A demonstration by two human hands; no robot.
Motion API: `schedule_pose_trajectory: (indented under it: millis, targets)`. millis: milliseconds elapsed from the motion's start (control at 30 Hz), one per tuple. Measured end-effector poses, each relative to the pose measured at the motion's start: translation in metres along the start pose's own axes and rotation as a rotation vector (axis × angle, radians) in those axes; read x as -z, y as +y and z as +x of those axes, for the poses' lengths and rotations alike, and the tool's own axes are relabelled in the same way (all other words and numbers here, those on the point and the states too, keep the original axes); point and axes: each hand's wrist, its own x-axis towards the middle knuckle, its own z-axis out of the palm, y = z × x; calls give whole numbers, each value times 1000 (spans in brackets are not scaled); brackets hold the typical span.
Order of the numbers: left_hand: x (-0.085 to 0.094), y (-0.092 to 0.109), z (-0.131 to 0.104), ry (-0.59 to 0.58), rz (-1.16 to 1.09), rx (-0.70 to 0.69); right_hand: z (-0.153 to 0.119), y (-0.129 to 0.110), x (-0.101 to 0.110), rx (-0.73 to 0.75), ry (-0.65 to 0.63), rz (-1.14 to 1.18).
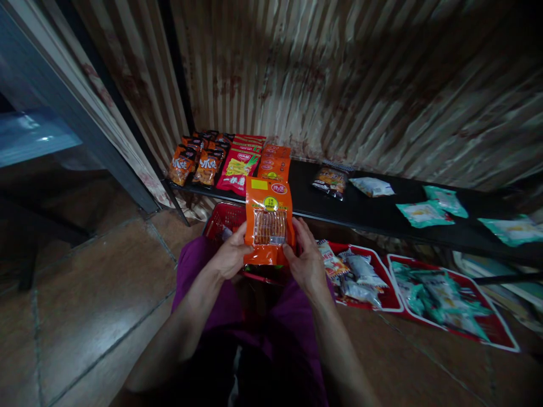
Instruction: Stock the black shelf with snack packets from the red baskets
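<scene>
An orange snack pack with a clear window is held upright between both hands. My left hand grips its lower left edge, and my right hand pinches the lower right edge. Just behind its top, similar orange packs lie in a row on the black shelf. To their left are red-and-yellow packs and several small orange-and-black bags. Under the held pack, a red basket is partly hidden by my hands.
On the shelf's right lie a dark bag, a white pack and green packs. Red baskets of white packs and green packs stand on the tiled floor. A metal shelf leg rises at left.
</scene>
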Motion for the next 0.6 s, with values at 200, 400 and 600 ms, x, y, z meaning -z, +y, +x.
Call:
schedule_pose_trajectory:
  millis: [200,400,600]
  targets:
    - [-2,-4,-1,-4,-11,11,-1,-3,-5,211,-22,-350]
    - [-1,-8,-1,-19,12,12,-5,-1,-13,271,-76,-389]
    - [-2,-11,-1,-25,37,11,-7,-3,-18,156,-87,-292]
